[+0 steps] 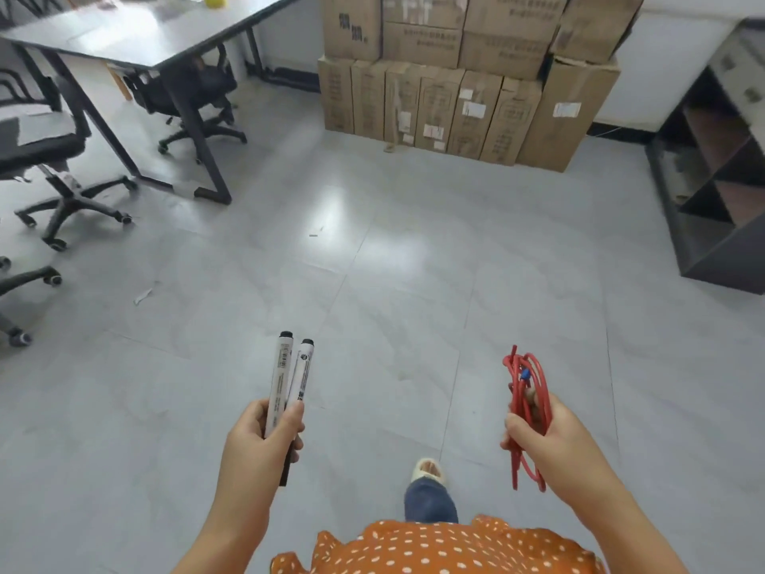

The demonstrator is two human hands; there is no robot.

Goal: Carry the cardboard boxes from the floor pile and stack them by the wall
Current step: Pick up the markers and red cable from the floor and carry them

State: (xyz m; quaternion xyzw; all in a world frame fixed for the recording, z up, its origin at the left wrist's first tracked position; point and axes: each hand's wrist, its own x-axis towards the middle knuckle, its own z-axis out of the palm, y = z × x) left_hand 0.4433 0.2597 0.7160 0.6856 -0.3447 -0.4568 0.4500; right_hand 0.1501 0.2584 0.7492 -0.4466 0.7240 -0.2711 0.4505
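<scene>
Cardboard boxes (463, 76) stand stacked against the wall; no floor pile is visible. Left hand (265, 437) grips two markers (287, 379), right hand (542, 432) a red cord (528, 379) (carrying apparently finished).

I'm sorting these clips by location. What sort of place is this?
Probably an office doubling as a storeroom: a desk with wheeled office chairs, cardboard boxes stacked against the wall, and a dark shelf unit on the tiled floor.

Brown cardboard boxes (467, 76) stacked against wall
</scene>
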